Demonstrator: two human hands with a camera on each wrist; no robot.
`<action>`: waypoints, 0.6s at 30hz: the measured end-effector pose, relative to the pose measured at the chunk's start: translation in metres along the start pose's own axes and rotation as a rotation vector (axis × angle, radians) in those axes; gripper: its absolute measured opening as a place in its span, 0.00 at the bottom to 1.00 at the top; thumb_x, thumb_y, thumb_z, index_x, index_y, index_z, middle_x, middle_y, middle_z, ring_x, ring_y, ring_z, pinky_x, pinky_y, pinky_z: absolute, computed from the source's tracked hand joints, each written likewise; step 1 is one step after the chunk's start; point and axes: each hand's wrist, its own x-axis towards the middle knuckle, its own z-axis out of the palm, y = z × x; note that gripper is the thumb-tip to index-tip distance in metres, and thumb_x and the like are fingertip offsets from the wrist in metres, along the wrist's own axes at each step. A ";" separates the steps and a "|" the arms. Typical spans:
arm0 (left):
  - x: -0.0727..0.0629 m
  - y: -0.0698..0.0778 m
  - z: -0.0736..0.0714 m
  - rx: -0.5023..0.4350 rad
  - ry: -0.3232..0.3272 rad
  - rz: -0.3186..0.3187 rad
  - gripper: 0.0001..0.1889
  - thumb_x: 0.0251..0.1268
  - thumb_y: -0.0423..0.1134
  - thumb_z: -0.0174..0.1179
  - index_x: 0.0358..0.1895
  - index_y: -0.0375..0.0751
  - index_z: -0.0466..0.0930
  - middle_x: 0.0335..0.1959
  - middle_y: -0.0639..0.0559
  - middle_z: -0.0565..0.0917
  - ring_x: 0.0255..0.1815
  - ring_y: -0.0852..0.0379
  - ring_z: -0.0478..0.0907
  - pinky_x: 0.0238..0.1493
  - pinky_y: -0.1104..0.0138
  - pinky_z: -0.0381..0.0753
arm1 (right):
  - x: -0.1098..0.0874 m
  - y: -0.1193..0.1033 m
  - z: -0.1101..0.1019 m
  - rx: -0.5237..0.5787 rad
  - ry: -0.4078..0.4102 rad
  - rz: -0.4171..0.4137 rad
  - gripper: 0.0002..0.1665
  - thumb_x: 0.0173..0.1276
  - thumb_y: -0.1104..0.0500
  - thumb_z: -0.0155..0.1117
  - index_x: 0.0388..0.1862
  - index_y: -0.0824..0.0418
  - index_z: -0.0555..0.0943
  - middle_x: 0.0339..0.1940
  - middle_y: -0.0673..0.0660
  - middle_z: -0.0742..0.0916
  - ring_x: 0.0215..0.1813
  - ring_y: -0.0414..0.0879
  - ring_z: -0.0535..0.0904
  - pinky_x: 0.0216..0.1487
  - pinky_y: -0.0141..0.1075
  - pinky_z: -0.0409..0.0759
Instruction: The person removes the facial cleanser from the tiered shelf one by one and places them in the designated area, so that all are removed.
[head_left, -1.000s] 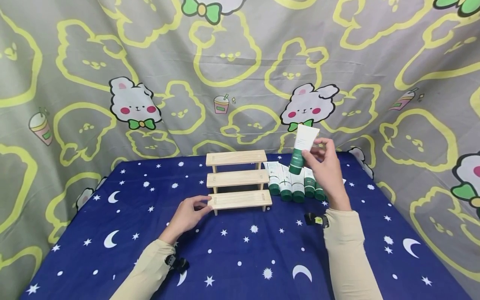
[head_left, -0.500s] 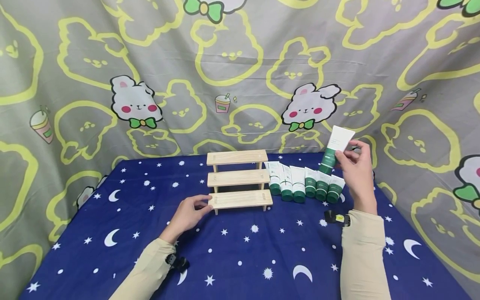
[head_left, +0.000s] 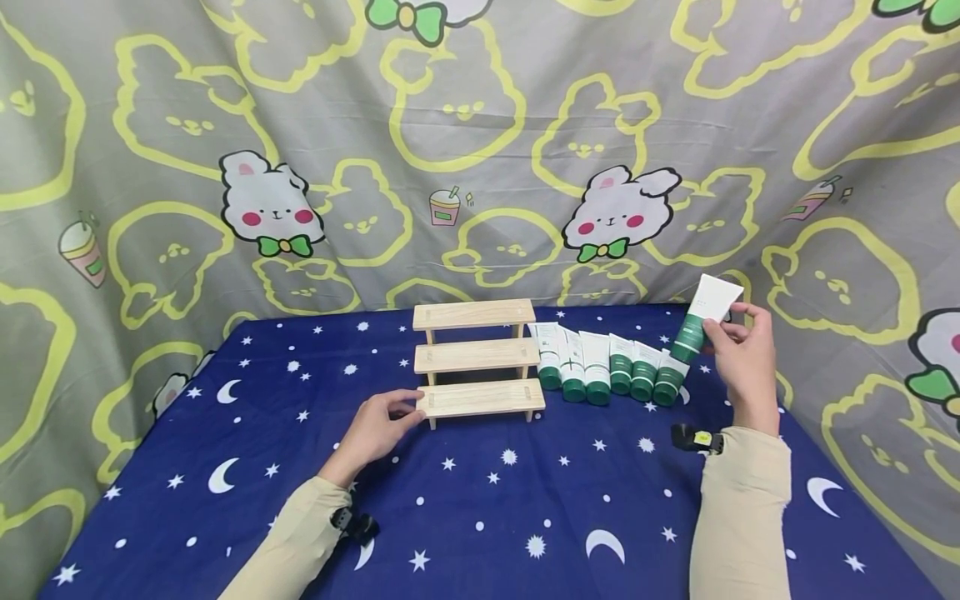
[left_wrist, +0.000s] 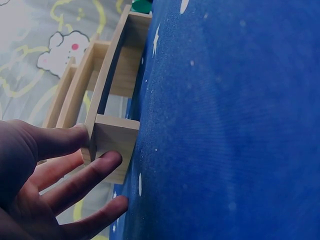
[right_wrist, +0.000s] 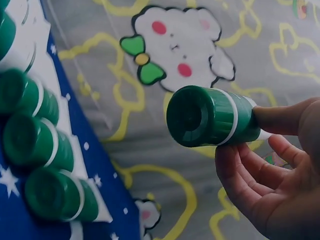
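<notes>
A three-tier wooden display stand (head_left: 480, 398) is set at the back middle of the cloth. My left hand (head_left: 382, 429) holds the left end of its lowest step, thumb (left_wrist: 65, 141) at the board's edge and a fingertip against the end leg (left_wrist: 117, 132). In my right hand (head_left: 742, 354) a white and green squeeze tube (head_left: 705, 317) is pinched between thumb and fingers, raised and tilted with its green cap (right_wrist: 192, 116) down. It is at the right end of a row of similar tubes (head_left: 596, 368), overlapping the last tube (head_left: 670, 379) in the head view.
The row of several tubes lies right beside the stand, caps toward me. A dark blue cloth (head_left: 480, 500) with white moons and stars covers the table. Behind it hangs a grey curtain (head_left: 375, 100) with yellow cartoon outlines.
My right hand has carried the tube rightward along the row and then lowered it somewhat, uncovering the tubes at the right end. The left hand and the stand have stayed put.
</notes>
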 end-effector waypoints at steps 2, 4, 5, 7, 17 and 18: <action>0.000 0.000 0.000 0.001 0.000 0.000 0.18 0.68 0.39 0.69 0.59 0.44 0.86 0.41 0.49 0.91 0.46 0.51 0.86 0.48 0.56 0.80 | 0.002 0.006 -0.002 -0.045 -0.008 0.020 0.25 0.76 0.61 0.59 0.67 0.56 0.61 0.30 0.37 0.81 0.30 0.30 0.81 0.33 0.22 0.80; 0.000 0.000 0.000 0.000 -0.001 -0.002 0.17 0.68 0.40 0.69 0.59 0.44 0.86 0.41 0.49 0.91 0.46 0.51 0.86 0.49 0.55 0.80 | 0.003 0.013 -0.004 -0.099 -0.012 0.044 0.27 0.77 0.60 0.58 0.68 0.58 0.60 0.28 0.36 0.80 0.28 0.29 0.81 0.33 0.23 0.80; 0.000 0.000 0.000 -0.001 -0.002 -0.003 0.17 0.68 0.40 0.69 0.59 0.44 0.86 0.41 0.49 0.91 0.47 0.51 0.86 0.49 0.55 0.80 | 0.005 0.017 -0.005 -0.133 -0.012 0.055 0.27 0.77 0.59 0.57 0.69 0.59 0.59 0.28 0.34 0.80 0.27 0.29 0.81 0.33 0.23 0.80; 0.000 0.000 0.000 -0.001 -0.002 -0.003 0.17 0.68 0.40 0.69 0.59 0.44 0.86 0.41 0.49 0.91 0.47 0.51 0.86 0.49 0.55 0.80 | 0.008 0.025 -0.006 -0.175 -0.006 0.082 0.30 0.78 0.57 0.57 0.71 0.61 0.58 0.27 0.34 0.79 0.24 0.30 0.80 0.32 0.24 0.79; 0.000 -0.001 0.000 -0.013 -0.001 -0.006 0.17 0.67 0.40 0.69 0.58 0.43 0.86 0.41 0.49 0.91 0.45 0.53 0.86 0.46 0.59 0.80 | 0.014 0.054 -0.008 -0.201 -0.043 0.242 0.37 0.77 0.57 0.54 0.77 0.68 0.54 0.48 0.60 0.76 0.24 0.31 0.78 0.29 0.28 0.83; 0.000 -0.001 0.000 -0.013 -0.002 -0.007 0.17 0.67 0.40 0.69 0.58 0.43 0.86 0.41 0.49 0.91 0.45 0.53 0.86 0.46 0.59 0.80 | 0.014 0.056 -0.009 -0.201 -0.049 0.258 0.37 0.77 0.56 0.54 0.77 0.68 0.53 0.53 0.63 0.73 0.24 0.31 0.78 0.29 0.28 0.83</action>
